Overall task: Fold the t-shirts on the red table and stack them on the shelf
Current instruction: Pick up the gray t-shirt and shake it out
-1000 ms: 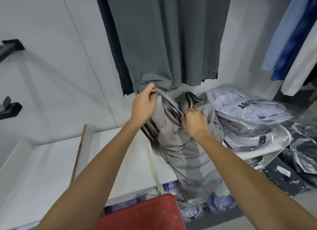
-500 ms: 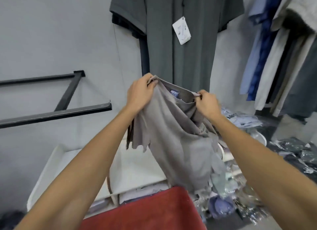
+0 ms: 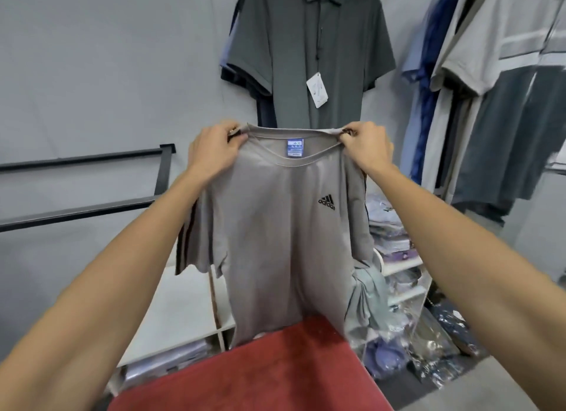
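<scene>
Soft matt cloth, held up at frame centre.

Grey t-shirt (image 3: 275,233) of smooth matt knit; red table (image 3: 260,377) matt, faintly scuffed; white shelf (image 3: 180,312) smooth; glossy clear plastic bags (image 3: 435,358) lower right; black matt metal rails (image 3: 82,208) at left; paper tag (image 3: 317,89) above.

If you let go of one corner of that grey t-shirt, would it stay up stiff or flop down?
The grey t-shirt with the black logo would probably flop: its sleeves already droop in soft folds. It seems light, since the left hand and right hand hold it up by pinching only the shoulders. Its hem likely drapes onto the red table.
</scene>
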